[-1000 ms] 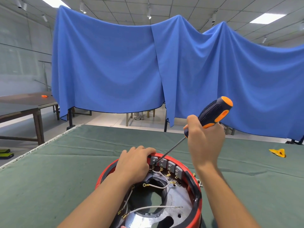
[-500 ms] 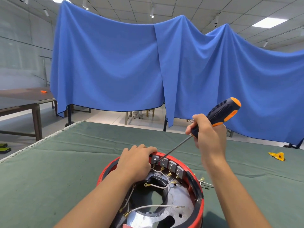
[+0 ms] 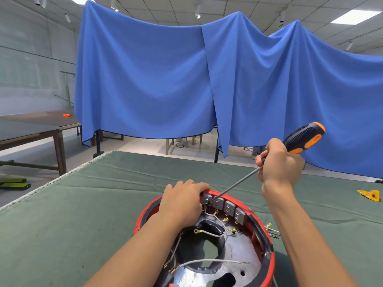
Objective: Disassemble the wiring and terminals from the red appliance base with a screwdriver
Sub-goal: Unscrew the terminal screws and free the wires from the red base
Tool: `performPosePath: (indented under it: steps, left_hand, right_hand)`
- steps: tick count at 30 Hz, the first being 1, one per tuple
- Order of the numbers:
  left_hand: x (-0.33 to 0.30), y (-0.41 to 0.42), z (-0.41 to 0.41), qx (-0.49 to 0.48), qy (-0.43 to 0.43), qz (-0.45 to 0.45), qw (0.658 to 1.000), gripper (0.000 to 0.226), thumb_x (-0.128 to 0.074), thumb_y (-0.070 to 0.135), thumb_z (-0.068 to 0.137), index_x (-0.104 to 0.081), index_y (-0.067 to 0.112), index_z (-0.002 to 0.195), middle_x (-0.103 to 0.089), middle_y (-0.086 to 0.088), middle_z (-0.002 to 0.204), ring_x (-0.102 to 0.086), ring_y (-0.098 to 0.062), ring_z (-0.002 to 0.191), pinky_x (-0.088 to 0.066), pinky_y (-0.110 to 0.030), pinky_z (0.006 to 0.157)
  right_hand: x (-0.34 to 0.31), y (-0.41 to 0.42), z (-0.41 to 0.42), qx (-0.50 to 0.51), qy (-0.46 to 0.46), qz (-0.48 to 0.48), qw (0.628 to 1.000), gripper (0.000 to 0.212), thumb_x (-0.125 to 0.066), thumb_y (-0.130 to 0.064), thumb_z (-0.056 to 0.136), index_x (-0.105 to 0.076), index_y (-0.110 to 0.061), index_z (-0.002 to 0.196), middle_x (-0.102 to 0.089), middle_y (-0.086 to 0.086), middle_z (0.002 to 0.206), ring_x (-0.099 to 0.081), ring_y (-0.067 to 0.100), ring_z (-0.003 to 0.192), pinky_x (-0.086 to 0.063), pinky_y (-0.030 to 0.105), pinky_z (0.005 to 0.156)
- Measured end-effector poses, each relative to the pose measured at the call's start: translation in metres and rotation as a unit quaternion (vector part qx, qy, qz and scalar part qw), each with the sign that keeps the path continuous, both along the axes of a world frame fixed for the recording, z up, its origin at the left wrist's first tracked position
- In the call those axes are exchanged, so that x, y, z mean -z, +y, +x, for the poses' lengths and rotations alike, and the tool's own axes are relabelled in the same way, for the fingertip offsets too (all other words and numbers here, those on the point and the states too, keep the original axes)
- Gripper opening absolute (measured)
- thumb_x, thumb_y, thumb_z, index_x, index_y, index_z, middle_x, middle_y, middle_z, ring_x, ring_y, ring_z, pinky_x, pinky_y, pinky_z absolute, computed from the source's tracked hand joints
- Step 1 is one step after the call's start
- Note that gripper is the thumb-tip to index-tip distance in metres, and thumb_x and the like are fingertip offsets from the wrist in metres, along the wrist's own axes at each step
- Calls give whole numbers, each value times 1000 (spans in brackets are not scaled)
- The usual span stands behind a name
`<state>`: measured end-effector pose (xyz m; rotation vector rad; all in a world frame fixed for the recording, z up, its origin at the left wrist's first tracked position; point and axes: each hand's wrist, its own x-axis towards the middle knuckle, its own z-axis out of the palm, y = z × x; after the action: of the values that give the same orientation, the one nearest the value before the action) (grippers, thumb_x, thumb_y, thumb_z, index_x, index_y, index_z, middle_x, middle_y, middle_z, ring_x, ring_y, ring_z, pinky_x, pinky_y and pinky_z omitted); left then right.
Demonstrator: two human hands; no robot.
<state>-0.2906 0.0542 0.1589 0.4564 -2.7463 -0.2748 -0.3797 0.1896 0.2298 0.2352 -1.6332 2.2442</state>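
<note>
Four grey terminal blocks (image 3: 222, 205) are remaining on the red appliance base (image 3: 267, 235), several wires (image 3: 209, 261) already lying loose. Right grip (image 3: 278, 162) is clasping the screwdriver (image 3: 301, 137); left grip (image 3: 182, 200) is bracing the rim.

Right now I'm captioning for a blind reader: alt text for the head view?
A right hand angles a screwdriver tip onto a grey terminal block inside a red appliance base, while the left hand grips its rim on a green-covered table.

The left hand (image 3: 182, 204) grips the far rim of the red appliance base (image 3: 267, 235) on the green cloth table (image 3: 62, 224). The right hand (image 3: 279, 162) holds the screwdriver (image 3: 300, 137) slanted, tip at the leftmost grey terminal block (image 3: 207, 198). White wires (image 3: 211, 261) lie inside.
</note>
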Motion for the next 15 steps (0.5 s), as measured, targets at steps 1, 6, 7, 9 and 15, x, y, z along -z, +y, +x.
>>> performPosePath:
  steps: [1, 6, 7, 9, 15]
  left_hand:
    - [0, 0, 0, 0, 3, 2, 1000, 55, -54, 17, 87, -41, 41, 134, -52, 3, 129, -44, -22, 120, -29, -40, 97]
    - [0, 1, 0, -2, 10, 4, 1000, 56, -46, 10, 87, -42, 42, 134, -52, 3, 127, -44, -21, 119, -30, -39, 96]
    - [0, 1, 1, -2, 10, 3, 1000, 56, -46, 10, 87, -42, 42, 134, -52, 3, 128, -44, -21, 119, -30, -39, 96]
    - [0, 2, 2, -4, 9, -2, 1000, 56, -46, 11, 88, -41, 41, 135, -52, 3, 129, -44, -21, 120, -30, -39, 98]
    - [-3, 3, 5, -11, 35, 21, 999, 57, -45, 8, 86, -44, 38, 134, -54, 6, 132, -49, -19, 119, -35, -34, 95]
  right_hand:
    - [0, 0, -2, 3, -8, -3, 1000, 26, -51, -18, 70, -44, -11, 46, -44, -4, 33, -38, 12, 31, -27, 18, 39]
    - [0, -2, -6, 11, -15, -8, 1000, 19, -50, -20, 66, -45, -9, 53, -44, -3, 34, -38, 12, 31, -25, 16, 36]
    - [1, -2, -5, 11, -13, -10, 1000, 19, -50, -20, 67, -45, -9, 52, -44, -4, 34, -38, 12, 31, -26, 16, 36]
    - [2, -1, -3, 11, -8, -15, 1000, 22, -51, -18, 71, -46, -10, 51, -44, -4, 33, -39, 11, 31, -26, 15, 34]
    - [-3, 1, 23, 7, 82, -38, 996, 21, -52, -14, 72, -43, -7, 54, -44, -4, 34, -40, 9, 33, -30, 14, 34]
